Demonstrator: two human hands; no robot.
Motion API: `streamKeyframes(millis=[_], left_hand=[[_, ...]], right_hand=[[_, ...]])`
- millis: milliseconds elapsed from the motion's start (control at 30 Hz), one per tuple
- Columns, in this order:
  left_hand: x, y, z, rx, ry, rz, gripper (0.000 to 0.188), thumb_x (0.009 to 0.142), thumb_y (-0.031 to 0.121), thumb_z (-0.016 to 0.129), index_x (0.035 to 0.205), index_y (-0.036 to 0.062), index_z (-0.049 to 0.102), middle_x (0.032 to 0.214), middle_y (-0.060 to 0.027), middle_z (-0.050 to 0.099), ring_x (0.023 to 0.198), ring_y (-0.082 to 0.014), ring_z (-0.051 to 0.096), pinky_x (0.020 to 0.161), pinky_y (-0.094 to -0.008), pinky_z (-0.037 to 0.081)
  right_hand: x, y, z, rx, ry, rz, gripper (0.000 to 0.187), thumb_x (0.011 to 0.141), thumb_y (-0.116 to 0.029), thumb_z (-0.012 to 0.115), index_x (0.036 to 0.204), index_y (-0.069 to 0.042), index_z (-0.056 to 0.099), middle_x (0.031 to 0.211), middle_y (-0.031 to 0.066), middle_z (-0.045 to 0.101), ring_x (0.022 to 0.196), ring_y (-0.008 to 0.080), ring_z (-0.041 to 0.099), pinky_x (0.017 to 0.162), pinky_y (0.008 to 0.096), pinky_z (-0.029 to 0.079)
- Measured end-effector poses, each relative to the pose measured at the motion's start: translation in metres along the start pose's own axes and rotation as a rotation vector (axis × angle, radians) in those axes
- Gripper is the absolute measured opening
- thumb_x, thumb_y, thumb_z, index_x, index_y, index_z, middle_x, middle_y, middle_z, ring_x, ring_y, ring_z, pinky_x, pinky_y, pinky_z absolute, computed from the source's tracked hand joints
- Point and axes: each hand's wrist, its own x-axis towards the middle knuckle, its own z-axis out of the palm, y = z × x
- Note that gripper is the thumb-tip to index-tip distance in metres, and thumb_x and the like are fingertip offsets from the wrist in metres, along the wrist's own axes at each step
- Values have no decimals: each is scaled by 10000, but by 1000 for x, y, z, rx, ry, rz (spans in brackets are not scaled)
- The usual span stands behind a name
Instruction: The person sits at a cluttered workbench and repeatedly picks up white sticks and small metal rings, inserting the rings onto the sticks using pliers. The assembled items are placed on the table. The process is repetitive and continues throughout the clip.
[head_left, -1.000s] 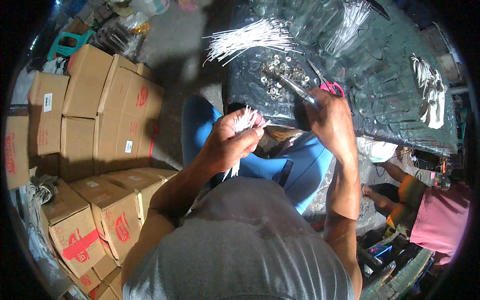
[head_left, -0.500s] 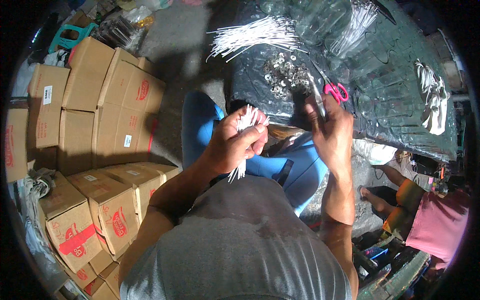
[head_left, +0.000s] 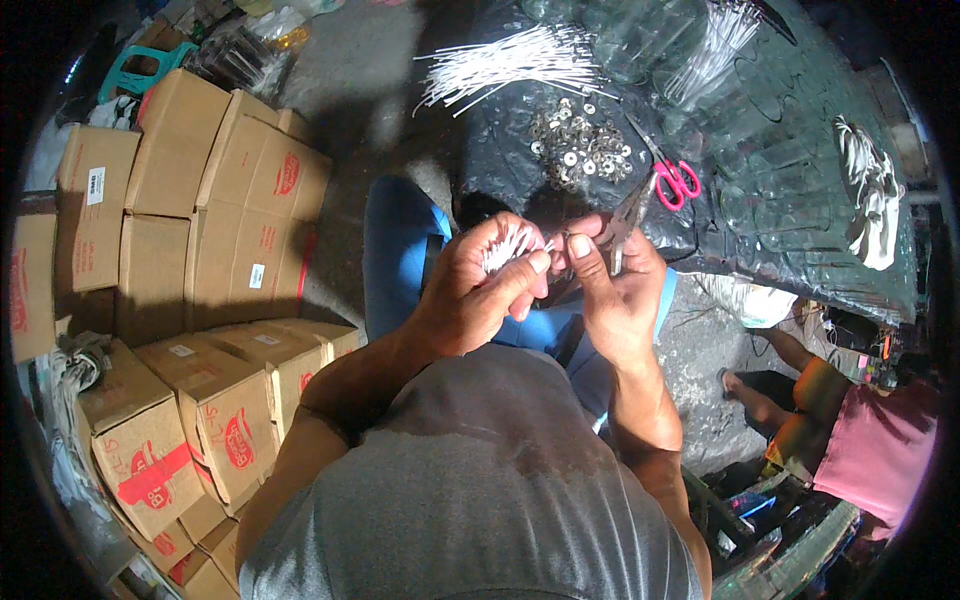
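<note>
My left hand (head_left: 460,295) is closed round a bundle of thin white candle wicks (head_left: 508,248), their ends showing above the fist. Close beside it, my right hand (head_left: 625,305) keeps a pair of metal pliers (head_left: 630,215) in its grip, jaws pointing up and away. The right thumb and forefinger pinch together near the wick tips; what lies between them is too small to make out. Beyond the hands, a heap of small round metal wick tabs (head_left: 580,150) lies on a black plastic-covered table (head_left: 490,150). Pink-handled scissors (head_left: 676,186) lie right of the tabs.
More white wicks (head_left: 515,62) lie at the table's far left edge, and another bunch (head_left: 715,50) farther right. Many clear glasses (head_left: 750,210) fill the right side, with white cloth gloves (head_left: 868,200). Cardboard boxes (head_left: 250,200) are stacked at left. Another person (head_left: 870,440) is at right.
My right hand has come left from the tab heap to my left hand, bringing the pliers along. Its thumb and forefinger now meet by the wick tips.
</note>
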Motion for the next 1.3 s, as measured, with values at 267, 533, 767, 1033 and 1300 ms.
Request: streamKeyframes(millis=[267,533,767,1033,1300], left_hand=[[-3,-7,7,285,21,172,113,1021,109,550,1020,0,580,767,-20,595,611,-63,513,570,-240,446],[-6,-9,7,137,44,55,132,1030,121,539,1038,-4,580,761,-29,587,615,-63,512,572,-244,447],[-6,-7,6,226,25,91,121,1016,122,570,1012,6,603,740,-48,618,579,-67,515,541,-241,438],[-5,-7,3,128,115,41,139,958,105,636,1014,-21,628,817,-66,713,690,-81,651,529,-240,499],[-5,-7,2,179,116,66,128,948,94,651,992,-25,637,826,-80,720,718,-95,674,549,-244,508]], right_hand=[[-7,10,6,-545,74,-342,82,958,-50,629,1017,-13,586,729,93,608,619,140,591,571,311,478],[-12,25,7,-372,132,-211,85,973,-75,625,1003,-8,584,729,62,614,628,116,573,567,294,473],[-13,16,7,-36,106,-4,68,989,-80,625,1003,-18,602,792,-3,628,698,61,556,604,241,461],[-17,19,7,150,63,73,87,988,-43,612,1050,11,642,863,34,676,738,84,592,667,240,491],[-15,16,13,165,84,40,94,996,-52,604,1054,16,633,840,34,671,714,82,595,638,231,493]])
